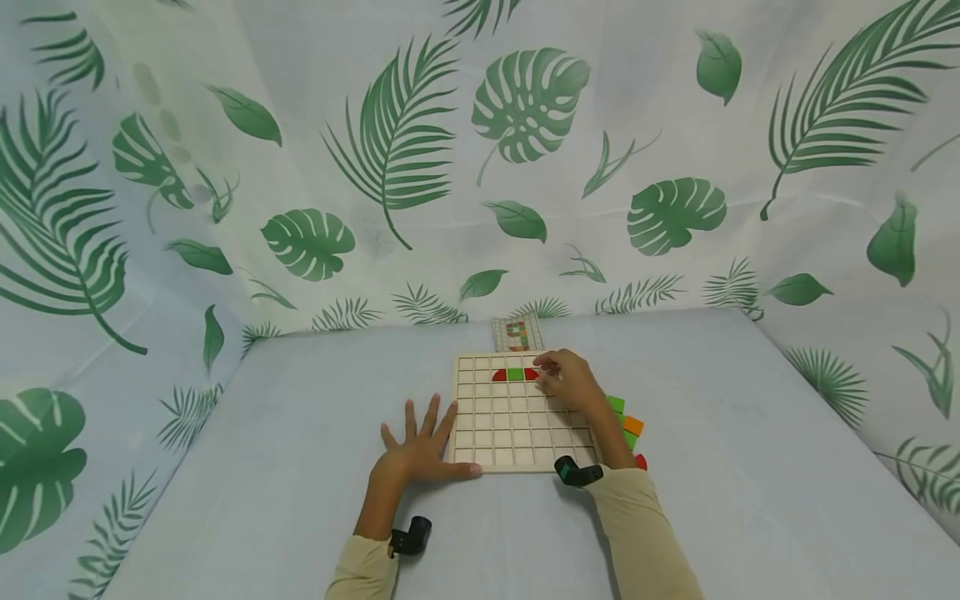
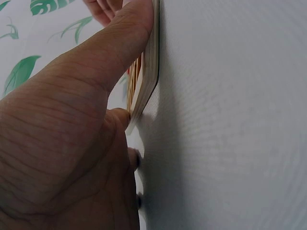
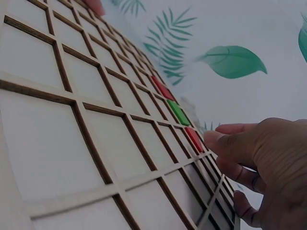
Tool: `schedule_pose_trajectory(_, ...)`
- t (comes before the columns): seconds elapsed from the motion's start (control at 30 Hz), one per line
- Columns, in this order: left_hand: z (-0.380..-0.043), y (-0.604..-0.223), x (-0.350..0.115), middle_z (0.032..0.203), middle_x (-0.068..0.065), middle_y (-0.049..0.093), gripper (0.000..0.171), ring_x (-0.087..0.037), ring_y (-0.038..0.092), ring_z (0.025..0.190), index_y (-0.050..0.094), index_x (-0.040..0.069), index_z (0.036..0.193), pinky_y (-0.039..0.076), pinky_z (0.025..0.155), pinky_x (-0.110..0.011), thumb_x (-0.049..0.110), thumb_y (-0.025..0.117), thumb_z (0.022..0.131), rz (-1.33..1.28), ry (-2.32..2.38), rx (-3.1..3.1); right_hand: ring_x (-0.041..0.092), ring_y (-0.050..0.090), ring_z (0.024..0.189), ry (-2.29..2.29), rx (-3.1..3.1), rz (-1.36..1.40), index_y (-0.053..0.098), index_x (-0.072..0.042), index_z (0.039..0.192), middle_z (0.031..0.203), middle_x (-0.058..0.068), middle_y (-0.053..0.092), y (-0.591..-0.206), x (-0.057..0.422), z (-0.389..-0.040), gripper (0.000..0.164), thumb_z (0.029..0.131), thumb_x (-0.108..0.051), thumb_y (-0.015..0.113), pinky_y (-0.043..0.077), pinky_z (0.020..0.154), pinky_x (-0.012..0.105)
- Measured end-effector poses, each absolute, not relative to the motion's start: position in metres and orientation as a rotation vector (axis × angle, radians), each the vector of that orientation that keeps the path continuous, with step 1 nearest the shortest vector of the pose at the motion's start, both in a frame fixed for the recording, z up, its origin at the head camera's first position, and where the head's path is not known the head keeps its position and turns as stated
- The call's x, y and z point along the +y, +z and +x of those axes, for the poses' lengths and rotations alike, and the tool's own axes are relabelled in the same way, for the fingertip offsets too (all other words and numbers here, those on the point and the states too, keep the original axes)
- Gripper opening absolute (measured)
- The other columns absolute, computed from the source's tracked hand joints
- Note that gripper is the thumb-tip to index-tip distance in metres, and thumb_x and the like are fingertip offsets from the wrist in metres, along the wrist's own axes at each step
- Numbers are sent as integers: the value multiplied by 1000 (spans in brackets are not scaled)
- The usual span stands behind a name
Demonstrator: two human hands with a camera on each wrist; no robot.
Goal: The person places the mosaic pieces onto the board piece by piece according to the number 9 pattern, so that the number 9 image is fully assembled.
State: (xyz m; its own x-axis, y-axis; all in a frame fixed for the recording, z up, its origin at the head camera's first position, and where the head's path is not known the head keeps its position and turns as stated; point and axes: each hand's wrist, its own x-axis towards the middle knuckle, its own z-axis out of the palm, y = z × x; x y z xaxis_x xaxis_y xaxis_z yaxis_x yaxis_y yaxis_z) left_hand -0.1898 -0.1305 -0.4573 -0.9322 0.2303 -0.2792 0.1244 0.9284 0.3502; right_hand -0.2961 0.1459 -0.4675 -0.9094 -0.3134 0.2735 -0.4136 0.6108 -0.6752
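Observation:
A light wooden grid board (image 1: 502, 427) lies on the table. In one of its upper rows sit a rounded red piece (image 1: 499, 376), a green square (image 1: 515, 375) and a second red piece (image 1: 531, 375), side by side in their cells. My right hand (image 1: 573, 385) is over the board's upper right, its bent fingertips close by the second red piece; whether they touch it I cannot tell. Nothing shows between those fingers in the right wrist view. With fingers spread, my left hand (image 1: 422, 454) rests at the board's lower left corner, thumb along the front edge.
Behind the board lies a pattern card (image 1: 533, 330) printed with a coloured grid figure. Loose green (image 1: 617, 405), orange (image 1: 633, 426) and red (image 1: 641, 462) pieces lie right of the board, partly behind my right forearm. A leaf-printed cloth (image 1: 442, 275) hangs around the table.

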Motion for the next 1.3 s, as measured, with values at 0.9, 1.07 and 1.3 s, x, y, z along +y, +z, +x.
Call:
schedule_pose_trajectory(0.9,-188,-459,-133,166,-12,-2,113,-49,-11,148,12,22,159,1,103,-81,79,61,74,271,461,2767,35,63,95,1123,-2714,557,67,3,110,106,20,64,-459,181,-280,22,90,-7,69,52,86,51)
schedule_pose_trajectory(1.07,-189,-459,-132,166,-11,-2,112,-49,-12,148,12,23,159,1,104,-81,79,61,74,265,457,2766,34,62,94,1107,-2725,533,67,4,110,104,20,65,-458,188,-278,23,90,-8,69,52,85,51)
schedule_pose_trajectory(1.3,-189,-457,-131,166,-11,-3,111,-49,-13,147,10,23,159,-1,103,-81,77,62,75,267,467,2762,33,58,103,1146,-2829,357,65,0,116,109,18,64,-459,198,-273,27,94,-15,66,51,90,49)
